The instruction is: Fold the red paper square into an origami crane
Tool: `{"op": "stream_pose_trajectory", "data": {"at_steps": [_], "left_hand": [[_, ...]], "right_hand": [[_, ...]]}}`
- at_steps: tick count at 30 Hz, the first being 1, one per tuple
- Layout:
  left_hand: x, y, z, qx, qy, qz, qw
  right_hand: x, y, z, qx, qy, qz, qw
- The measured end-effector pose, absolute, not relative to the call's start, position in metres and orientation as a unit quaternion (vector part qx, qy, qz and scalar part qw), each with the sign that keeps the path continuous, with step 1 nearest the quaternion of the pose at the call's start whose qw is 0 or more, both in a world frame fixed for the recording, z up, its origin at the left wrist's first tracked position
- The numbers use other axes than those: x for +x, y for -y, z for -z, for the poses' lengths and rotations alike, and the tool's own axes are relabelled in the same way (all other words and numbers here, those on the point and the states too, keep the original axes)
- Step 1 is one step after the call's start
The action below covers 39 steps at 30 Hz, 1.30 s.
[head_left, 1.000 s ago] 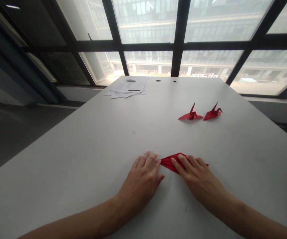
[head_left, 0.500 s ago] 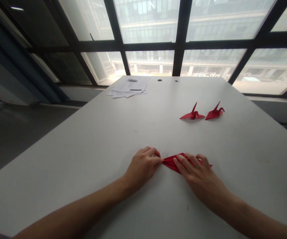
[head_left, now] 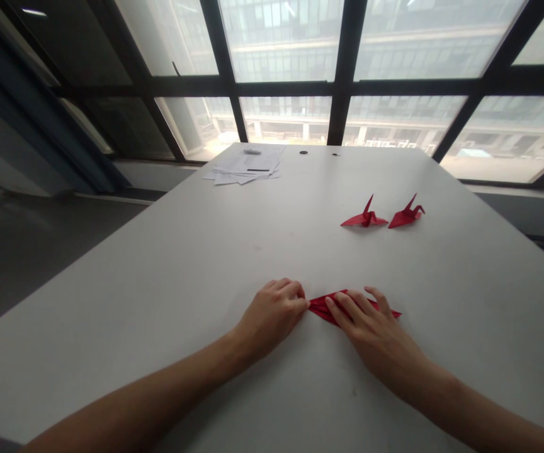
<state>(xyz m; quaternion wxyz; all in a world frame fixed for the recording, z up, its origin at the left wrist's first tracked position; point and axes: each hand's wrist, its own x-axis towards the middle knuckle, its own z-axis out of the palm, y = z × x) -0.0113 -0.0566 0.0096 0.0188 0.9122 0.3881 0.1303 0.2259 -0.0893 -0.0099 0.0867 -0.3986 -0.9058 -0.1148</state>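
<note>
A long, diamond-shaped piece of folded red paper [head_left: 320,304] lies flat on the white table, creased lengthwise. My left hand [head_left: 276,314] pinches its narrow left tip between thumb and fingers. Across the middle of the paper rests my right hand [head_left: 369,321], fingers spread and pressing down from above, with one finger lifted off. The paper's right point [head_left: 396,313] sticks out past that hand, while the part beneath the fingers is hidden. Farther back stand two finished red paper cranes, a left one [head_left: 365,219] and a right one [head_left: 406,217].
Several loose white sheets [head_left: 248,165] with a dark pen-like strip on them lie at the table's far left. Two small dark round spots, one a disc [head_left: 303,152], sit near the far edge. Large dark-framed windows rise behind the table [head_left: 196,251].
My right hand has shifted slightly left along the red paper, and one of its fingers has lifted. The left hand keeps its pinch on the tip.
</note>
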Motion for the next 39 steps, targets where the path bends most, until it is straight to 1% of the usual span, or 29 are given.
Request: {"op": "stream_pose_trajectory", "data": {"at_steps": [6,12,21,25,31,39], "left_hand": [[-0.01,0.058,-0.009,0.913,-0.393,-0.108,0.0],[0.003,0.071,0.003,0.905,-0.402,-0.135,-0.006],[0.008,0.083,0.005,0.899,-0.421,-0.116,-0.019],[0.01,0.084,0.004,0.896,-0.43,-0.104,-0.032],[0.014,0.085,0.003,0.895,-0.436,-0.092,-0.032],[0.011,0.089,0.002,0.886,-0.452,-0.103,-0.022]], "right_hand": [[0.224,0.091,0.012,-0.4,0.904,0.126,0.086],[0.224,0.089,0.016,-0.388,0.905,0.147,0.091],[0.221,0.091,0.016,-0.394,0.903,0.147,0.087],[0.223,0.092,0.011,-0.4,0.903,0.126,0.093],[0.218,0.095,0.003,-0.446,0.883,0.072,0.131],[0.212,0.099,0.016,-0.446,0.881,0.092,0.13]]}}
